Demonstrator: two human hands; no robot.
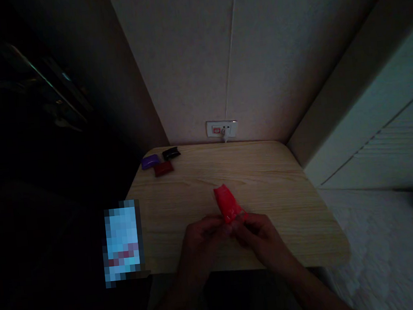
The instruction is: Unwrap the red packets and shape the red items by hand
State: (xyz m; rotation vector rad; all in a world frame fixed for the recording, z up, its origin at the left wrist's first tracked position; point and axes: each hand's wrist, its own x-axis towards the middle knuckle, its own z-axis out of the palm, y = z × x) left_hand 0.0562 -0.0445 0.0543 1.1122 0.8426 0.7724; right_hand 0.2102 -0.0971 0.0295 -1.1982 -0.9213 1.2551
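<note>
A small bright red plastic packet [227, 203] is held up over the front half of the wooden table. My left hand [204, 235] pinches its lower end from the left, fingers closed. My right hand [257, 234] grips the same end from the right, thumb and fingers pressed together near the left thumb. The packet tilts away from me, its far end pointing toward the wall. What is inside it cannot be made out, and my fingers hide its near edge.
On the table [267, 178], at the back left corner, lie a purple packet [150, 162], a black packet [171, 153] and a dark red packet [163, 168]. A wall socket [222, 129] with a plug sits behind. A pixelated bright patch [123, 241] is at the left edge.
</note>
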